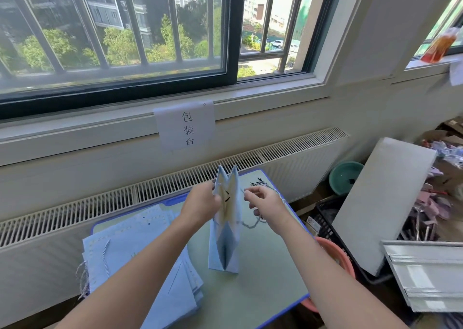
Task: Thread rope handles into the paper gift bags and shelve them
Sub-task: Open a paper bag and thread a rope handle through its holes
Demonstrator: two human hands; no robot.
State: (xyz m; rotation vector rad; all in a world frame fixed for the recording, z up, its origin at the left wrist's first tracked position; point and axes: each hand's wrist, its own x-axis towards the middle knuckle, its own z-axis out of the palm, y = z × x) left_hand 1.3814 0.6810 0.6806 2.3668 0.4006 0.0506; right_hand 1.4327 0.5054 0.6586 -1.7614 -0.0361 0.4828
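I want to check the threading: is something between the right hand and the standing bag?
Nothing visible. The right hand pinches the rope just beside the blue bag, whose top the left hand holds.

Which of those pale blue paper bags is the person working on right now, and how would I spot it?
Find the small green table with a blue rim under the big window. Near its middle one pale blue paper gift bag stands upright, mouth open, with the left hand gripping its top edge and the right hand pinching a thin rope beside it. The other blue bags lie flat in a stack at its left.
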